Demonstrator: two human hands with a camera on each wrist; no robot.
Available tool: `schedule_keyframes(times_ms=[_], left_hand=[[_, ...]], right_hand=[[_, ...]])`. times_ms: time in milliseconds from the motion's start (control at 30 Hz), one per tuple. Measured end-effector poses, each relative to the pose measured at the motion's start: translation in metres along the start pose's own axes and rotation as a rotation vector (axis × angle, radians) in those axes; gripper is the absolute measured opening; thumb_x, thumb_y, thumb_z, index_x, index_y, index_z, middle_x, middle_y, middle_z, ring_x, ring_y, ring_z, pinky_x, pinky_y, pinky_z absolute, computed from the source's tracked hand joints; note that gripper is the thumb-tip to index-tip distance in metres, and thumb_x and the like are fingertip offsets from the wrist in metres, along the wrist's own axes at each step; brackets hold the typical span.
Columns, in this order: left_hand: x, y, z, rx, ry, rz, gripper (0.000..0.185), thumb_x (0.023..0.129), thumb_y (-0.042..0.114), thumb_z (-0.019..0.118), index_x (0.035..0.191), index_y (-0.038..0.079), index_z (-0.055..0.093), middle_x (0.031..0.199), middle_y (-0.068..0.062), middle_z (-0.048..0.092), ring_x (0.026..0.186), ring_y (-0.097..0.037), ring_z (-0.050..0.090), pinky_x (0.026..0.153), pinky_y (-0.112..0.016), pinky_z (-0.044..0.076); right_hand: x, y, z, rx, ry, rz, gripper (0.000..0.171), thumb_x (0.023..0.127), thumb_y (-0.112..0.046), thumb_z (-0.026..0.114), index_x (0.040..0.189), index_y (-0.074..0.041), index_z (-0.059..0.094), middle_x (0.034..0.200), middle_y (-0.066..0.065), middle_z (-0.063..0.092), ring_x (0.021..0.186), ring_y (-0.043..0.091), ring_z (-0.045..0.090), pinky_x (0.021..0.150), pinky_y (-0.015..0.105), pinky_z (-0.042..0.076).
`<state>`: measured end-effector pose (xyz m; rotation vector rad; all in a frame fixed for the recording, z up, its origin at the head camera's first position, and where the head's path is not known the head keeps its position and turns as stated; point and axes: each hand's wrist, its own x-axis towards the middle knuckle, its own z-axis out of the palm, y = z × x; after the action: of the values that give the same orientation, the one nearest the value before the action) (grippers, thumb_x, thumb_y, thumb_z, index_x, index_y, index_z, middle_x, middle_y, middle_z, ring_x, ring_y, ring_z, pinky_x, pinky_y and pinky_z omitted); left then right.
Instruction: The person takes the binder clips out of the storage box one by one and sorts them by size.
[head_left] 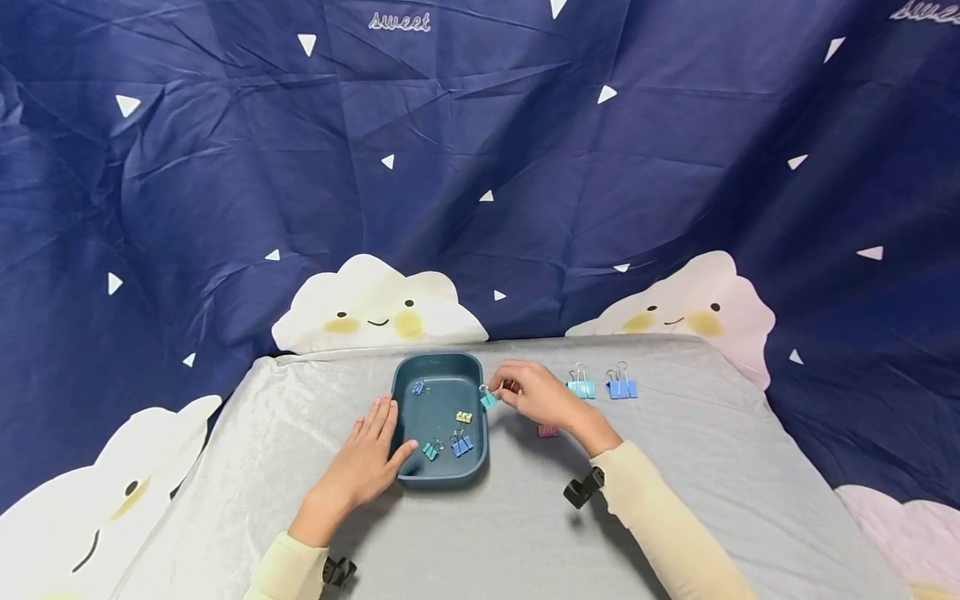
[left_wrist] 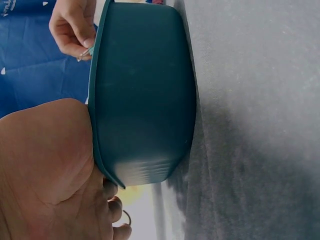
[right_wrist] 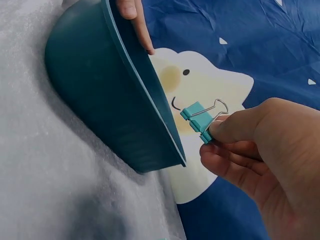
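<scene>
My right hand (head_left: 536, 393) pinches a small teal binder clip (right_wrist: 200, 118) by its wire handles, just above the right rim of a dark teal tub (head_left: 441, 481). In the right wrist view the clip's teal body faces the tub's edge. My left hand (head_left: 363, 457) rests on the tub's left rim with fingers spread and fairly straight, the thumb reaching over the inside. Inside the tub lie a blue binder clip (head_left: 461, 444), a green one (head_left: 431, 451), a yellow one (head_left: 464, 417) and a small blue one (head_left: 418, 387).
Right of the tub, a light-blue binder clip (head_left: 581, 389) and a blue one (head_left: 622, 388) stand on the grey cloth (head_left: 480, 542). A pinkish-red clip (head_left: 548, 431) lies beneath my right forearm. A dark blue curtain (head_left: 450, 225) with clouds hangs behind.
</scene>
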<state>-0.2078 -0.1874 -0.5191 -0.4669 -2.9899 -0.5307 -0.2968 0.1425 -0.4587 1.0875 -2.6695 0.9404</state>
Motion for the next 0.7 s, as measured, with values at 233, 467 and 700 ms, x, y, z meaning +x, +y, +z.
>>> schedule_keyframes(times_ms=[233, 467, 700], left_hand=[[-0.001, 0.005, -0.005, -0.027, -0.012, -0.011, 0.083, 0.111, 0.048, 0.052, 0.166, -0.008, 0.024, 0.177, -0.024, 0.019, 0.165, -0.044, 0.018, 0.129, -0.067, 0.023], [-0.003, 0.012, -0.015, -0.014, -0.07, -0.035, 0.083, 0.112, 0.046, 0.051, 0.167, -0.007, 0.019, 0.177, -0.024, 0.015, 0.165, -0.043, 0.014, 0.131, -0.065, 0.021], [-0.002, 0.011, -0.013, -0.026, -0.066, -0.028, 0.083, 0.112, 0.046, 0.051, 0.167, -0.008, 0.019, 0.177, -0.025, 0.014, 0.165, -0.044, 0.014, 0.131, -0.066, 0.021]], right_hand=[[-0.012, 0.005, -0.008, 0.009, 0.023, 0.014, 0.008, 0.099, -0.008, 0.074, 0.102, -0.014, 0.078, 0.1, -0.001, 0.074, 0.089, 0.008, 0.067, 0.083, 0.034, 0.061], [-0.022, 0.01, -0.015, 0.005, 0.029, 0.043, 0.009, 0.099, -0.008, 0.072, 0.103, -0.015, 0.078, 0.101, 0.0, 0.075, 0.088, 0.008, 0.067, 0.083, 0.033, 0.06], [-0.032, 0.015, -0.021, 0.017, 0.051, 0.057, 0.01, 0.099, -0.007, 0.073, 0.103, -0.014, 0.078, 0.101, -0.002, 0.076, 0.088, 0.008, 0.066, 0.082, 0.037, 0.061]])
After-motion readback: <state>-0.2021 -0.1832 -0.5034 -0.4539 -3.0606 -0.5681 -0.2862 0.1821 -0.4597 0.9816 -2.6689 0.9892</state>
